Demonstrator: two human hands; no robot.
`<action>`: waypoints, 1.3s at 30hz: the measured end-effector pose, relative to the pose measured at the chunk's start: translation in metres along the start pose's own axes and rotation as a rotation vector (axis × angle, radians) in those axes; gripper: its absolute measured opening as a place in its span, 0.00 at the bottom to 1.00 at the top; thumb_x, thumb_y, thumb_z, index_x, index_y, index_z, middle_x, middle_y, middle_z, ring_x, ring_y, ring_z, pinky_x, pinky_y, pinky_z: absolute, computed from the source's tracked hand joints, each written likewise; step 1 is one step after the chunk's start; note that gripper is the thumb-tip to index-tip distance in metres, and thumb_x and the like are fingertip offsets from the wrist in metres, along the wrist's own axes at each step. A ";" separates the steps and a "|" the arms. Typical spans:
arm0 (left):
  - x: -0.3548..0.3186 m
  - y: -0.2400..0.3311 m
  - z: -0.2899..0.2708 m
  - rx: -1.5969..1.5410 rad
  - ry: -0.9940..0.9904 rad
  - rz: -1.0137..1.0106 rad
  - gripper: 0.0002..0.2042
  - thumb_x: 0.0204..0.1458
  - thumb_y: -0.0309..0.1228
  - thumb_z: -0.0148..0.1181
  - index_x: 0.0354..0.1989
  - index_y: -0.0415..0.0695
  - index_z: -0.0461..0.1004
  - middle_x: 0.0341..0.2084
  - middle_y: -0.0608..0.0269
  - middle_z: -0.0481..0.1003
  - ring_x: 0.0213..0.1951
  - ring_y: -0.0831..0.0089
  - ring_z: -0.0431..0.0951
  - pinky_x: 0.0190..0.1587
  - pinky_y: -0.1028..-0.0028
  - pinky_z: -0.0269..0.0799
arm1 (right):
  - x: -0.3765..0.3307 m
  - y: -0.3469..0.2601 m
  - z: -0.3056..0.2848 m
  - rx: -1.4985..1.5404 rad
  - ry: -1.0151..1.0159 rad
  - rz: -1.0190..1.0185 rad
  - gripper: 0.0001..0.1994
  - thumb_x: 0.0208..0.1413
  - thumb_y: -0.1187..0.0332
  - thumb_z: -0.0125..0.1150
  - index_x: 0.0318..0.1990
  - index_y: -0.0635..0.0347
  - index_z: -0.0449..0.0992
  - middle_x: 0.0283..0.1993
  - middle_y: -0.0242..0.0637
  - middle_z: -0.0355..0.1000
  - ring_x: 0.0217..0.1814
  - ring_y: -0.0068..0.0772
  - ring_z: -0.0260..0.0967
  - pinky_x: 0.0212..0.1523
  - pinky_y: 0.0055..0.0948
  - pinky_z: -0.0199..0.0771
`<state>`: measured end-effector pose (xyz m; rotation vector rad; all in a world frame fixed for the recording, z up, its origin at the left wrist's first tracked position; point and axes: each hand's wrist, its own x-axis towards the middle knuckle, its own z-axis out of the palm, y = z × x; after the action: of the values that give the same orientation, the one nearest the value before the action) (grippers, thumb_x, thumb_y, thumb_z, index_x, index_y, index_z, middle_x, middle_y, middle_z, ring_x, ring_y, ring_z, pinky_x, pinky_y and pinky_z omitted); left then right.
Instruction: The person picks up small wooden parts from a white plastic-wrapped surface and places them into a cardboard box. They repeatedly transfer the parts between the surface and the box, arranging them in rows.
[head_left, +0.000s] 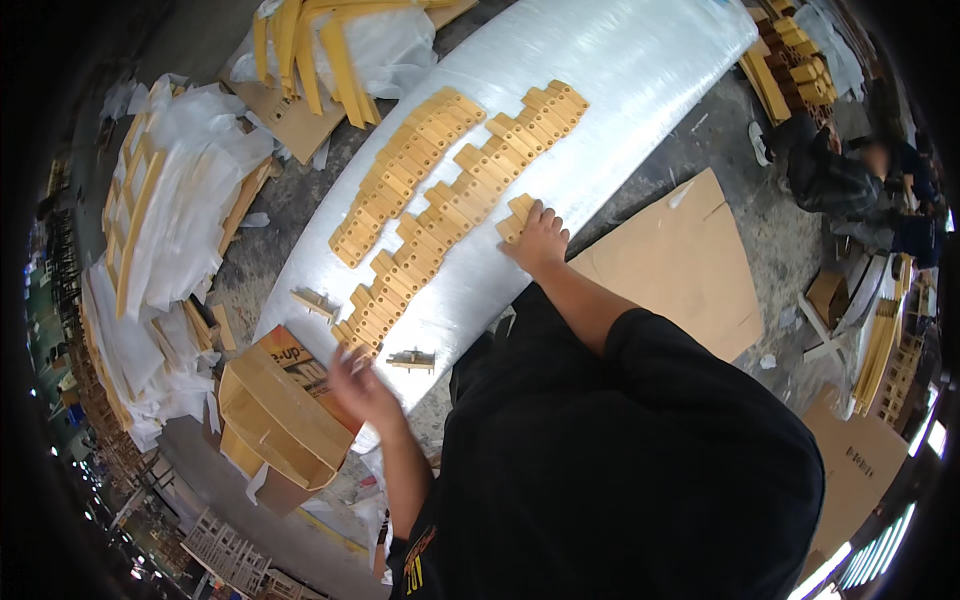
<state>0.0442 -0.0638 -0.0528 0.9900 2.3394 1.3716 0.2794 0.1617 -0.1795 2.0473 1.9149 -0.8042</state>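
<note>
Touching a few wood blocks [516, 212], the right hand [540, 243] had bent fingers, but I could not tell if they gripped. Those blocks sat on the shiny table [625, 95], beside a long wavy row [457, 206]. The left hand [366, 394] was blurry near the row's end; I could not tell if it held anything

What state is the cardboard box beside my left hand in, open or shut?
Open: the cardboard box has no closed lid across its top, and part of its inside shows.
</note>
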 end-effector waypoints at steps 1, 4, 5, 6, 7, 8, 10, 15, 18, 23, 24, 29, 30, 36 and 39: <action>-0.003 0.011 0.035 -0.072 -0.199 -0.168 0.22 0.59 0.18 0.52 0.63 0.40 0.67 0.55 0.55 0.73 0.48 0.68 0.79 0.44 0.73 0.78 | 0.001 0.006 -0.004 0.006 0.007 -0.011 0.52 0.45 0.46 0.75 0.71 0.67 0.53 0.66 0.51 0.59 0.67 0.51 0.60 0.63 0.53 0.64; -0.008 -0.004 0.105 -0.038 -0.643 -0.200 0.18 0.62 0.23 0.55 0.61 0.40 0.70 0.51 0.53 0.78 0.43 0.68 0.81 0.39 0.71 0.80 | 0.002 0.017 -0.016 0.058 0.024 -0.064 0.48 0.49 0.46 0.73 0.70 0.66 0.55 0.64 0.51 0.62 0.66 0.51 0.63 0.62 0.54 0.65; -0.006 -0.004 0.128 0.022 -0.757 -0.209 0.17 0.62 0.26 0.56 0.59 0.40 0.71 0.47 0.51 0.79 0.44 0.64 0.82 0.41 0.68 0.80 | 0.009 0.028 -0.016 0.089 0.053 -0.061 0.46 0.50 0.47 0.72 0.69 0.65 0.57 0.63 0.50 0.64 0.65 0.52 0.64 0.61 0.55 0.65; -0.004 -0.003 0.147 0.090 -0.873 -0.218 0.17 0.62 0.30 0.58 0.57 0.39 0.72 0.44 0.49 0.81 0.44 0.59 0.83 0.43 0.64 0.80 | 0.014 0.038 -0.013 0.125 0.078 -0.055 0.43 0.51 0.49 0.71 0.68 0.64 0.59 0.61 0.50 0.65 0.64 0.52 0.65 0.61 0.55 0.65; -0.002 -0.004 0.165 0.173 -0.917 -0.212 0.18 0.61 0.32 0.59 0.57 0.39 0.72 0.44 0.48 0.81 0.44 0.58 0.83 0.45 0.64 0.79 | 0.018 0.046 -0.010 0.126 0.090 -0.084 0.40 0.51 0.50 0.70 0.66 0.64 0.61 0.59 0.50 0.67 0.63 0.52 0.66 0.60 0.55 0.66; -0.001 -0.005 0.181 0.256 -0.960 -0.204 0.19 0.61 0.35 0.60 0.57 0.38 0.71 0.43 0.46 0.81 0.44 0.57 0.83 0.47 0.64 0.78 | 0.022 0.053 -0.007 0.126 0.102 -0.114 0.37 0.51 0.52 0.70 0.64 0.63 0.63 0.57 0.49 0.68 0.61 0.52 0.66 0.59 0.54 0.67; -0.001 -0.011 0.213 0.373 -0.997 -0.227 0.23 0.60 0.40 0.61 0.57 0.37 0.71 0.43 0.44 0.81 0.44 0.53 0.83 0.49 0.62 0.77 | 0.030 0.061 -0.009 0.124 0.113 -0.173 0.34 0.51 0.55 0.69 0.62 0.63 0.66 0.54 0.49 0.70 0.58 0.52 0.68 0.56 0.52 0.69; -0.001 -0.016 0.285 0.551 -1.007 -0.339 0.31 0.61 0.51 0.56 0.61 0.35 0.65 0.48 0.37 0.79 0.51 0.41 0.80 0.55 0.54 0.74 | 0.032 0.059 -0.009 0.164 0.163 -0.305 0.33 0.48 0.59 0.70 0.60 0.62 0.67 0.51 0.49 0.71 0.55 0.53 0.70 0.53 0.48 0.72; -0.008 -0.020 0.316 0.552 -0.840 -0.485 0.34 0.60 0.52 0.58 0.58 0.30 0.64 0.35 0.38 0.81 0.33 0.52 0.84 0.39 0.61 0.79 | 0.034 0.056 -0.006 0.188 0.181 -0.343 0.34 0.47 0.59 0.71 0.61 0.62 0.66 0.51 0.48 0.70 0.55 0.52 0.70 0.53 0.47 0.73; -0.009 -0.036 0.326 0.568 -0.849 -0.435 0.32 0.61 0.54 0.58 0.54 0.31 0.62 0.27 0.46 0.79 0.20 0.61 0.80 0.25 0.67 0.76 | 0.040 0.060 -0.003 0.207 0.193 -0.286 0.34 0.49 0.60 0.69 0.62 0.63 0.64 0.52 0.48 0.70 0.55 0.53 0.69 0.54 0.48 0.72; -0.009 -0.039 0.327 0.573 -0.847 -0.418 0.32 0.61 0.54 0.58 0.53 0.32 0.63 0.25 0.48 0.79 0.18 0.63 0.80 0.23 0.68 0.76 | 0.042 0.062 -0.004 0.201 0.203 -0.259 0.35 0.49 0.61 0.69 0.63 0.63 0.63 0.53 0.48 0.69 0.56 0.52 0.69 0.54 0.48 0.72; -0.011 -0.036 0.327 0.583 -0.800 -0.556 0.37 0.56 0.57 0.61 0.54 0.30 0.62 0.30 0.44 0.80 0.24 0.57 0.82 0.30 0.65 0.79 | 0.039 0.063 -0.012 0.233 0.251 -0.232 0.37 0.47 0.65 0.68 0.66 0.64 0.61 0.54 0.48 0.68 0.57 0.51 0.68 0.53 0.49 0.71; -0.009 -0.023 0.327 0.592 -0.804 -0.593 0.39 0.55 0.58 0.62 0.55 0.30 0.61 0.32 0.42 0.80 0.27 0.55 0.84 0.34 0.63 0.80 | 0.039 0.066 -0.011 0.238 0.252 -0.243 0.37 0.47 0.65 0.68 0.66 0.65 0.61 0.54 0.48 0.68 0.57 0.52 0.67 0.54 0.49 0.71; 0.002 0.023 0.328 0.697 -0.855 -0.580 0.43 0.52 0.57 0.65 0.61 0.32 0.57 0.48 0.36 0.79 0.50 0.43 0.81 0.54 0.54 0.76 | 0.066 0.103 -0.009 0.283 0.318 -0.193 0.36 0.48 0.67 0.68 0.65 0.69 0.61 0.52 0.53 0.69 0.56 0.57 0.66 0.56 0.50 0.69; 0.011 0.027 0.327 0.690 -0.893 -0.610 0.41 0.51 0.53 0.65 0.61 0.32 0.58 0.48 0.33 0.78 0.51 0.43 0.80 0.55 0.54 0.75 | 0.112 0.144 -0.040 0.368 0.577 -0.129 0.34 0.48 0.70 0.69 0.64 0.71 0.63 0.53 0.56 0.70 0.56 0.60 0.67 0.58 0.50 0.69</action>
<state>0.2193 0.1719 -0.2003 0.6915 2.0657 -0.1452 0.4285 0.2596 -0.2346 2.6211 2.3551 -0.6813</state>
